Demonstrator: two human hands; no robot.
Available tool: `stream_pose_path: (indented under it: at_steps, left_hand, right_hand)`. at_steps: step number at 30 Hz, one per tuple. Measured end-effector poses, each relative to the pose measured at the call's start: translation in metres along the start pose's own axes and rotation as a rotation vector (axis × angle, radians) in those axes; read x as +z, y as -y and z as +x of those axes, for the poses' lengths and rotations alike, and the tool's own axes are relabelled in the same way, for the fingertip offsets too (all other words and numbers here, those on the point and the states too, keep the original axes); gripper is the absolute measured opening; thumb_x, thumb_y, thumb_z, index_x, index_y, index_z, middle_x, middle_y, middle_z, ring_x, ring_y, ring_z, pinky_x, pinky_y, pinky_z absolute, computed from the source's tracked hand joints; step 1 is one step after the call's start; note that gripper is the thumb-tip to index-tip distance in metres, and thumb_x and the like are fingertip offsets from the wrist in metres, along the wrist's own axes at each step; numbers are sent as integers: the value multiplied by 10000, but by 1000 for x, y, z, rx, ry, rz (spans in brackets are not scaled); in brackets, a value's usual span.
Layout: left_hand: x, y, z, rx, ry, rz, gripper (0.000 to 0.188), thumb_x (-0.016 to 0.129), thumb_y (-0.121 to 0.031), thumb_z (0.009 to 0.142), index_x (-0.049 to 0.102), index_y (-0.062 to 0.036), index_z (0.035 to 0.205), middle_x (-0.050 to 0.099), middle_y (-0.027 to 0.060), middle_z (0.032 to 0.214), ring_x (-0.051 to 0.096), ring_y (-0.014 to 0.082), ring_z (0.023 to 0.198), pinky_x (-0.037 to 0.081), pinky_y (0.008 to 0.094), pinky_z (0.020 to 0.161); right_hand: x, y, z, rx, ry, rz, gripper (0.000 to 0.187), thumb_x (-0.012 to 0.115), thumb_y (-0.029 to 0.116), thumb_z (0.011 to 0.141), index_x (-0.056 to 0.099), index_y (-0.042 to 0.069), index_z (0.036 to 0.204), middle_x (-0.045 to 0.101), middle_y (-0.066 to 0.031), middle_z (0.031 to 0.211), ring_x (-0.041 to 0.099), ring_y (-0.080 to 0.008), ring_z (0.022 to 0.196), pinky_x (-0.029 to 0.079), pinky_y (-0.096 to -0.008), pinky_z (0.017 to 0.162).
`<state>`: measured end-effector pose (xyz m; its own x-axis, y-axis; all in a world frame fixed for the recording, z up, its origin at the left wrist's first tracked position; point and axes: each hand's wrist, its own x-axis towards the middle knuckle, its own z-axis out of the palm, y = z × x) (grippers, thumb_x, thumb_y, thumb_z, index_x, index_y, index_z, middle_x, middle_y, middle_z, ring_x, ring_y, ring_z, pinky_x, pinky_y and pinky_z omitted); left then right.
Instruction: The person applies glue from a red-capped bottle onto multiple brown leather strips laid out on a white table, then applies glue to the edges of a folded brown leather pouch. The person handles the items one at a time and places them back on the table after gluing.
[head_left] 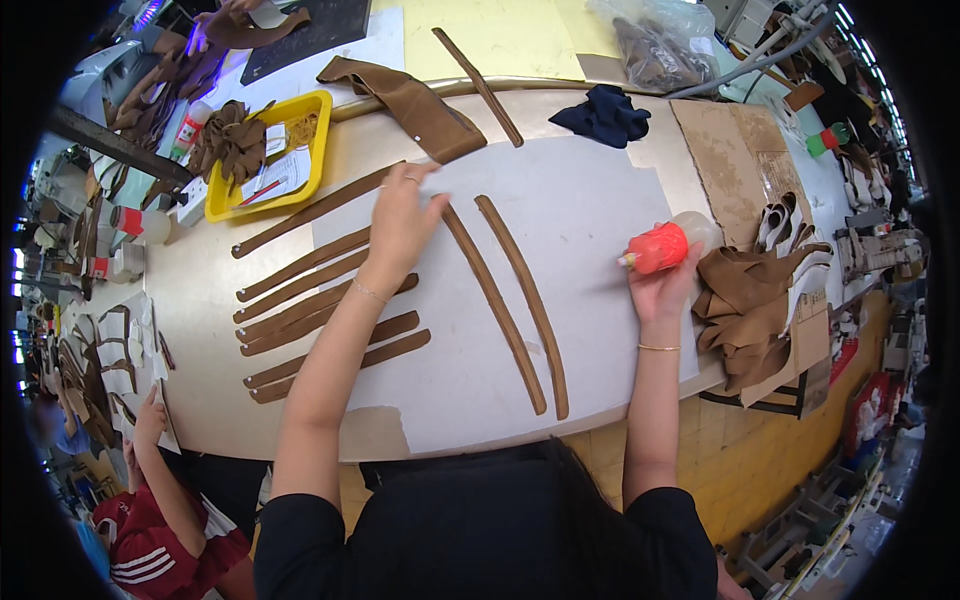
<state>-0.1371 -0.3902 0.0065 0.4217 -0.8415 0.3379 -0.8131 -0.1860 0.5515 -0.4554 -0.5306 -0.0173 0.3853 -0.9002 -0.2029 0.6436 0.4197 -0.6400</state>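
My right hand [662, 292] grips a squeeze bottle [657, 249] with a red top and pale body, its nozzle pointing left. Over the table, my left hand [403, 215] is open, thumb apart from the fingers, close to the upper end of a long brown strip [492, 302]. A second brown strip [534, 302] lies alongside it on the white sheet [610, 210]. Several shorter brown strips [300, 268] are laid out in a row left of and under my left forearm, which hides part of them. A wide brown piece [412, 108] lies beyond my left fingertips.
A yellow tray [322, 150] with brown scraps and papers stands at the far left. Farther back are a dark blue cloth [604, 116] and another strip [478, 86]. Stacked brown pieces [745, 310] rest on cardboard [725, 165] at right. A co-worker's hand [150, 420] is at lower left.
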Motion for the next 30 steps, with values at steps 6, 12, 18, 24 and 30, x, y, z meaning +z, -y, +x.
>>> stream_pose_path:
  at_steps: [6,12,18,24,30]
  left_hand:
    - [28,-31,-38,525,331,170,361,547,-237,904,562,-122,1246,517,102,1302,464,242,1210,351,422,1009]
    - [32,-13,-11,511,333,308,380,476,-301,944,538,-156,1290,445,74,1402,387,240,1307,270,460,1065]
    - [32,-20,-9,394,252,228,481,558,-445,880,580,-128,1240,471,125,1361,401,275,1284,269,474,1057]
    - [36,-23,-13,334,230,196,505,605,-458,841,602,-110,1207,475,140,1352,401,290,1281,275,478,1054]
    - [42,-18,-13,305,220,148,455,608,-386,852,592,-120,1220,471,125,1358,401,289,1283,276,476,1054]
  right_hand:
    - [12,-19,-7,-23,42,-254,824,555,656,805,420,-3,1281,529,-75,1115,530,-209,1052,471,-388,896]
    - [28,-26,-2,-29,176,-509,799,644,600,782,412,21,1282,499,-40,1204,523,-154,1060,472,-321,876]
    - [57,-47,10,-252,264,-772,617,743,470,770,548,11,1132,602,-44,1024,582,-149,929,481,-272,771]
    - [82,-58,13,-337,336,-977,522,778,434,740,638,-11,972,679,-84,883,632,-157,807,501,-283,708]
    - [98,-61,19,-409,408,-1118,511,784,428,731,645,-16,944,689,-105,841,655,-180,760,515,-293,675]
